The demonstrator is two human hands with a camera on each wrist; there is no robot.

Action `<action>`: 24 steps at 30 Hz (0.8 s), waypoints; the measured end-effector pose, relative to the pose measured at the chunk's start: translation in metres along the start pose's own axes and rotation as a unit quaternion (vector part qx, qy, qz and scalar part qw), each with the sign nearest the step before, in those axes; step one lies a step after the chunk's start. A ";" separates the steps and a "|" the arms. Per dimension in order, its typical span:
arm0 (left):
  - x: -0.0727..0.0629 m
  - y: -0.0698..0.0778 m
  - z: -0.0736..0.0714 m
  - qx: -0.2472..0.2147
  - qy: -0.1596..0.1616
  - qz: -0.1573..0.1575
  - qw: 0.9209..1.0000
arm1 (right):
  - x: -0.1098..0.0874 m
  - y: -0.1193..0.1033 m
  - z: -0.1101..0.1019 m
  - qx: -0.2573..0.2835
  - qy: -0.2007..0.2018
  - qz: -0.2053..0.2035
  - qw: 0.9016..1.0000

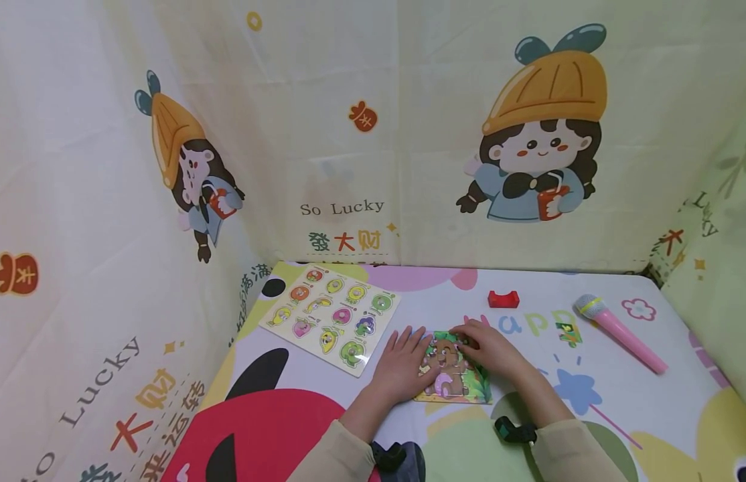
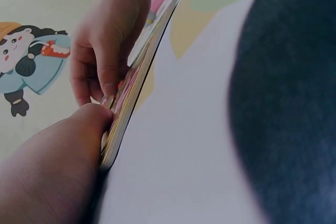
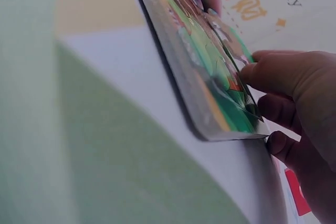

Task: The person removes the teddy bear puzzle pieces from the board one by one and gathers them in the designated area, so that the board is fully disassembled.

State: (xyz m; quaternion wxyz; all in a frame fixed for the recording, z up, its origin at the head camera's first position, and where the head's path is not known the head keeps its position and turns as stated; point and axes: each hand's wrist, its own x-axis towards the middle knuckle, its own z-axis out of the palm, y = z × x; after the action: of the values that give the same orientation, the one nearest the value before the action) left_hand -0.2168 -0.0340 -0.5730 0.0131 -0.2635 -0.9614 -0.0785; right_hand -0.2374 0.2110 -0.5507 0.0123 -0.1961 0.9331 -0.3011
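Observation:
A small jigsaw puzzle (image 1: 448,381) with a brown cartoon animal on a green background lies on the table in front of me. My left hand (image 1: 403,365) rests along its left side, fingers stretched out and thumb on the picture. At the puzzle's upper right, my right hand (image 1: 490,348) bends its fingers down over a puzzle piece (image 3: 223,72). In the right wrist view that piece sits slightly raised from the board, with the right fingertips (image 3: 252,74) at its edge. Part of the picture is hidden under both hands. One loose puzzle piece (image 1: 568,333) lies to the right.
A board of fruit and vegetable pictures (image 1: 288,323) lies at the back left. Behind the puzzle is a small red object (image 1: 503,299). A pink toy microphone (image 1: 629,338) lies on the right. Printed cloth (image 1: 421,154) surrounds the patterned table (image 1: 379,435).

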 end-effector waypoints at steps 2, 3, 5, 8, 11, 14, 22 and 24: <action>0.000 0.000 0.000 0.004 0.000 -0.002 1.000 | 0.000 0.000 -0.001 0.003 0.004 0.003 1.000; 0.000 0.000 0.000 0.006 -0.001 -0.003 1.000 | 0.000 0.000 -0.001 0.004 0.005 0.004 1.000; 0.001 0.000 0.000 0.011 -0.001 -0.003 1.000 | 0.000 -0.001 -0.002 0.010 0.008 0.005 1.000; 0.000 0.001 0.000 0.014 0.001 -0.002 1.000 | 0.000 -0.002 -0.003 0.017 0.008 0.005 1.000; 0.000 0.001 -0.001 0.015 0.001 -0.002 1.000 | -0.001 -0.003 -0.004 0.027 -0.002 0.014 1.000; 0.000 0.001 -0.001 0.019 -0.001 -0.003 1.000 | -0.001 -0.002 -0.006 0.032 -0.012 0.023 0.999; 0.000 0.001 0.001 0.014 0.003 -0.002 1.000 | -0.004 0.000 -0.014 0.030 -0.008 0.027 0.999; 0.000 0.000 0.002 0.011 0.006 -0.002 1.000 | -0.005 0.001 -0.019 0.030 -0.009 0.037 0.999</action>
State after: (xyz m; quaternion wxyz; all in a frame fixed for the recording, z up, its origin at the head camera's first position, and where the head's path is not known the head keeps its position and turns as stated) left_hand -0.2168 -0.0335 -0.5745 0.0212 -0.2606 -0.9627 -0.0693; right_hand -0.2353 0.2241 -0.5367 0.0380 -0.1635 0.9303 -0.3263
